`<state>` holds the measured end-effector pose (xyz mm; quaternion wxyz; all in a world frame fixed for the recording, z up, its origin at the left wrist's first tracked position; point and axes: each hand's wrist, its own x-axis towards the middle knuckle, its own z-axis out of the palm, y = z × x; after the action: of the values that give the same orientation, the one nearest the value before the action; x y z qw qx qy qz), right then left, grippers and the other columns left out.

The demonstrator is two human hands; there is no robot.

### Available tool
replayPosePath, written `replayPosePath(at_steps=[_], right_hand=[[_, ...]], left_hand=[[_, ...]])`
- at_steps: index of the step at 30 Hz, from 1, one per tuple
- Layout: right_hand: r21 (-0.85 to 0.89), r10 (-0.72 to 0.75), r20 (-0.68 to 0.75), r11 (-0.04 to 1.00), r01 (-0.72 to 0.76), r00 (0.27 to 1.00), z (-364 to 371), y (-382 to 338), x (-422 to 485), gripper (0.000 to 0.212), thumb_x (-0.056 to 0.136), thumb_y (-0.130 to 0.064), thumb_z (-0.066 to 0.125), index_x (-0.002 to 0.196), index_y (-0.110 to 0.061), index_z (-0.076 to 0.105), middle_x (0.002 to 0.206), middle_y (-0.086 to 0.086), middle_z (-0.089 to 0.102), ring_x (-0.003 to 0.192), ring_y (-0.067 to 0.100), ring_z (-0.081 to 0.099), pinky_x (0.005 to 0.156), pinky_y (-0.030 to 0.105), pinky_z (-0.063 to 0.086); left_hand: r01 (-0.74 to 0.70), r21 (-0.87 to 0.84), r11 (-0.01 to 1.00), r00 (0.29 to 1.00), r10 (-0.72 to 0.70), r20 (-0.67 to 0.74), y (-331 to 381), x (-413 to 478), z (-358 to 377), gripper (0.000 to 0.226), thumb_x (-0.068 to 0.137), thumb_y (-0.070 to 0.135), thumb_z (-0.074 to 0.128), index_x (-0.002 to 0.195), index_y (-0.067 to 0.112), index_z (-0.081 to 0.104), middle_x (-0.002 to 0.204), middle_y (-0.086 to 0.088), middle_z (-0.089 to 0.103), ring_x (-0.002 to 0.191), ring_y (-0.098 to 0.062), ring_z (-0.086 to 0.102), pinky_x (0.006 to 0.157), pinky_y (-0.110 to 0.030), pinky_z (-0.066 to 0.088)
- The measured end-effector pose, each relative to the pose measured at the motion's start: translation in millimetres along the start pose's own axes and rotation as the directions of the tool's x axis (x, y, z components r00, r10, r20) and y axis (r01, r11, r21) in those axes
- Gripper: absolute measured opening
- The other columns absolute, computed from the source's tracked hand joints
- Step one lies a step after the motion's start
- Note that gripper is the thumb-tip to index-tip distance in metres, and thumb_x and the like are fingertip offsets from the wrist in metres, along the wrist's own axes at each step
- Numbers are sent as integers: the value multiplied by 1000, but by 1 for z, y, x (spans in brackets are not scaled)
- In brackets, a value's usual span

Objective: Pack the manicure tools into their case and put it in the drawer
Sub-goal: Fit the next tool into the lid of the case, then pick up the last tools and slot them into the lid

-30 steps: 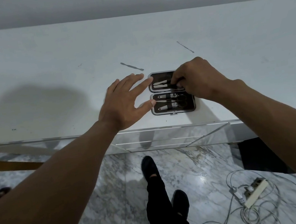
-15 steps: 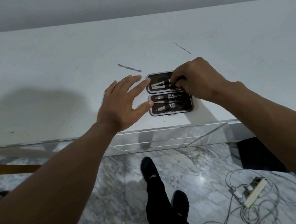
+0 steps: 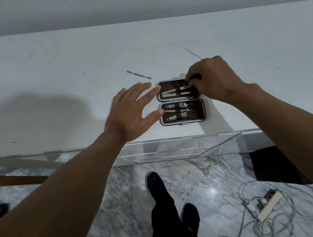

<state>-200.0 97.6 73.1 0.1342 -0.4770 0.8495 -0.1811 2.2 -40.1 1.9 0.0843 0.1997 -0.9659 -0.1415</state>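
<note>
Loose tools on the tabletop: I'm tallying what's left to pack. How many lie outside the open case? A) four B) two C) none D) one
B: a flat metal tool lies left of and behind the case, and a thin pointed tool lies behind the right hand.

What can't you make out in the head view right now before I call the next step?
- Right end of the case's far half: hidden by the right hand.
- What its fingers pinch: too small to tell.
- Thin tool behind that hand: near end hidden.
- Drawer: handle not visible.
</note>
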Motion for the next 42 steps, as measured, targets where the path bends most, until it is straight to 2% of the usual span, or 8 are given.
replayPosePath(at_steps=[8, 12, 20, 27, 31, 35, 39, 42], right_hand=[[-6, -19, -31, 1000, 19, 999, 2, -29, 34, 19, 87, -16, 62, 103, -15, 73, 103, 6, 74, 97, 26, 66, 86, 32, 50], [-25, -26, 51, 999, 27, 998, 16, -57, 68, 14, 85, -20, 65, 97, -17, 73, 97, 8, 74, 90, 27, 68, 82, 34, 55], [-140, 14, 193, 990, 13, 981, 42, -95, 103, 10, 78, -9, 64, 87, -10, 68, 91, 14, 71, 85, 33, 67, 75, 36, 57], [-230, 47, 140, 973, -14, 989, 45, -97, 115, 16, 77, 3, 57, 88, -3, 66, 83, 16, 64, 75, 34, 62, 71, 35, 56], [-217, 126, 174, 972, -86, 977, 36, -97, 119, 10, 76, 2, 58, 74, -6, 53, 74, 10, 54, 71, 31, 54, 64, 32, 48], [-236, 152, 207, 966, -101, 966, 31, -95, 117, 34, 77, -6, 63, 62, -13, 34, 66, 5, 44, 70, 30, 52, 61, 30, 41], [-244, 152, 227, 965, -95, 962, 30, -94, 120, 26, 80, -8, 61, 67, -8, 39, 78, 11, 53, 72, 30, 52, 63, 31, 41], [-250, 117, 219, 966, -60, 969, 31, -95, 118, 5, 84, -9, 56, 86, -5, 52, 91, 18, 60, 79, 34, 56, 66, 32, 41]], left_hand=[[6, 19, 1000, 1000, -6, 19, 3, 1, -5, 62, 92, 65, 34, 148, 39, 32, 155, 9, 35, 145, -14, 25, 118, -43, 17], [5, 32, 999, 1000, -5, 11, 3, 1, -6, 60, 90, 65, 36, 145, 39, 37, 151, 12, 37, 143, -12, 28, 118, -42, 19], [2, 54, 999, 999, -5, 45, 2, 2, -6, 65, 90, 71, 28, 148, 41, 31, 154, 12, 33, 145, -12, 24, 119, -42, 16], [-7, 45, 999, 999, 5, 47, 2, 2, -7, 64, 92, 70, 26, 148, 40, 30, 154, 11, 33, 145, -13, 22, 119, -43, 15], [-9, 26, 1000, 998, 8, 59, 2, 2, -7, 64, 92, 70, 26, 148, 40, 29, 155, 12, 31, 146, -13, 21, 120, -43, 14], [-1, 25, 1000, 998, -1, 57, 2, 3, -8, 64, 92, 71, 25, 148, 41, 28, 156, 12, 31, 146, -13, 22, 119, -44, 16], [5, 5, 1000, 998, -6, 68, 2, 3, -8, 64, 92, 71, 24, 149, 42, 27, 157, 13, 29, 146, -12, 20, 119, -43, 14], [5, -4, 1000, 998, -5, 62, 3, 3, -8, 64, 92, 71, 24, 148, 42, 27, 156, 13, 29, 146, -12, 20, 120, -43, 14]])
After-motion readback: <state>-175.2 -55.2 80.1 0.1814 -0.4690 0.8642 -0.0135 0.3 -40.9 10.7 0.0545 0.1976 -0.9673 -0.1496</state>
